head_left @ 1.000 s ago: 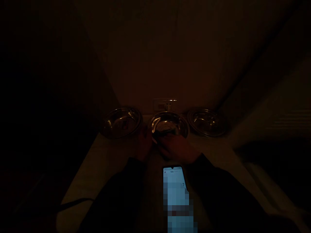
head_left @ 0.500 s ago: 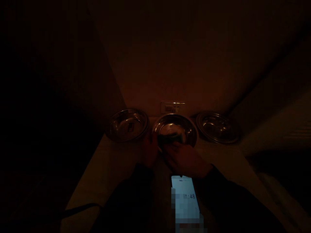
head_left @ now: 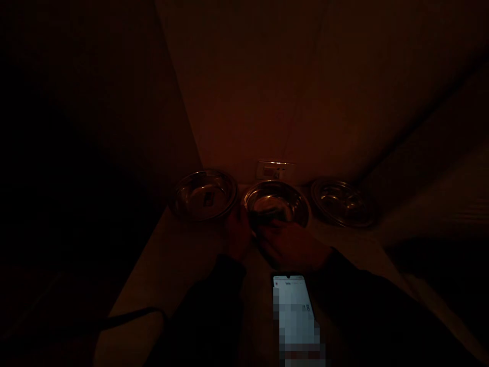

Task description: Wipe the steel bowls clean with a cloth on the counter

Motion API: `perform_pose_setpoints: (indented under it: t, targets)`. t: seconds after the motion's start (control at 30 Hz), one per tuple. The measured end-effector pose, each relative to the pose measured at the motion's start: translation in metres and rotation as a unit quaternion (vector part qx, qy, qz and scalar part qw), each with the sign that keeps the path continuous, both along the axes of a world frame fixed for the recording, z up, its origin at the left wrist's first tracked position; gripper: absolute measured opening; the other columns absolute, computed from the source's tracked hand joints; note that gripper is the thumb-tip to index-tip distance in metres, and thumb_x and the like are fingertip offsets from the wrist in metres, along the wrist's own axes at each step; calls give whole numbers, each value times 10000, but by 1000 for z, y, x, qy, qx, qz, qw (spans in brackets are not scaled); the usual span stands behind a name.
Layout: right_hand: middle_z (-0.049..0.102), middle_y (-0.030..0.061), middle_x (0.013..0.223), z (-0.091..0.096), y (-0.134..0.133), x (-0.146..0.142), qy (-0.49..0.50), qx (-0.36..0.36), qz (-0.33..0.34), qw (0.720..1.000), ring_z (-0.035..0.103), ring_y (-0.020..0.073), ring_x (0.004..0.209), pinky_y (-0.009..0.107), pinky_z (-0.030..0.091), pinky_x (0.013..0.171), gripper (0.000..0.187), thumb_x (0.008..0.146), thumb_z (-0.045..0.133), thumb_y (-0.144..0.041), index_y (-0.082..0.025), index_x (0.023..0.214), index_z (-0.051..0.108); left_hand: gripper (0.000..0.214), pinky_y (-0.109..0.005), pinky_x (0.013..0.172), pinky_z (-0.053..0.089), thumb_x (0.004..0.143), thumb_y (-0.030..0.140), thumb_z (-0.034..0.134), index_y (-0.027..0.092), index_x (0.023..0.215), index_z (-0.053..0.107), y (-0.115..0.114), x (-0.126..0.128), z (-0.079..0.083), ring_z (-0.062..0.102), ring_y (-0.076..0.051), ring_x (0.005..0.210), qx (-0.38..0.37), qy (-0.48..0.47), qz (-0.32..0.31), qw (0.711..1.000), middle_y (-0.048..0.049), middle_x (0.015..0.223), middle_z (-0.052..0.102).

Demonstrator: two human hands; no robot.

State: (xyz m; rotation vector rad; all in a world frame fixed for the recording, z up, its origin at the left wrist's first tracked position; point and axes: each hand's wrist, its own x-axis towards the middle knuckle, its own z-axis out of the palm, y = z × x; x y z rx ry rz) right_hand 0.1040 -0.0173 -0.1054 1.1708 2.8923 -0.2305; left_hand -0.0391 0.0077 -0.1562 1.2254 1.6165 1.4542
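Observation:
The scene is very dark. Three shiny metal bowls stand in a row against the wall: a left bowl [head_left: 205, 194], a middle bowl [head_left: 275, 202] and a right bowl [head_left: 341, 202]. My left hand [head_left: 237, 235] rests at the middle bowl's near left rim, fingers curled against it. My right hand [head_left: 292, 245] lies over the bowl's near edge, and its fingers reach into the bowl. What those fingers hold, if anything, is lost in the dark. Both arms wear dark sleeves.
A lit phone [head_left: 297, 318] lies on the pale surface [head_left: 179, 265] between my forearms. A wall socket [head_left: 275, 169] sits just behind the middle bowl. A dark cable [head_left: 130, 317] crosses the surface's near left edge. Walls close in on both sides.
The view has shifted, so the bowls and phone sit further right in the picture. My hands stay at the middle bowl with only small movement.

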Motion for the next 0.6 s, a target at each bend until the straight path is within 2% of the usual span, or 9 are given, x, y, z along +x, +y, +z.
perform_pose_setpoints:
  t: [0.13,0.27,0.33,0.43,0.5,0.6]
  targets:
    - [656,134,1032,1,8,-6,7,-12,11,1000,576,247,964,369,436,791,388,950,318,-352,-137,1153,569,345,-345,956,398,885,307,388,102,985,648,1,-2,0,590,-223,1029,1,-6,-1,1000,-121,1051,675]
    - [606,118,1202,10,11,17,17,-79,27,996,582,229,1034,373,428,878,449,919,388,-332,-180,1337,451,321,-335,950,406,871,276,408,115,1009,650,1,-2,2,582,-215,1045,3,-16,-3,1000,-99,1054,681]
    - [596,112,1221,16,11,28,18,-106,38,994,586,227,1046,364,436,887,455,910,412,-334,-191,1340,455,320,-327,953,402,869,276,414,123,1019,652,1,-1,2,573,-212,1065,7,-22,-6,1000,-90,1074,677]
    - [625,81,1174,18,12,33,21,-108,48,993,606,208,1013,337,455,860,373,945,356,-367,-229,1227,556,332,-312,908,429,872,295,412,124,1021,655,1,0,1,597,-205,1009,7,-31,-14,999,-88,1056,684]
    - [658,71,1102,15,14,31,20,-92,13,995,631,199,953,319,464,822,363,962,316,-372,-233,1162,585,333,-308,861,450,872,311,413,121,977,666,0,0,0,618,-203,939,-4,-33,-17,999,-88,990,700]
    - [679,104,1026,9,15,24,11,-51,-64,997,654,218,870,330,470,765,357,965,308,-346,-192,1201,527,323,-323,835,457,865,307,419,115,911,676,0,0,-1,625,-214,898,-20,-30,-10,999,-97,928,707]
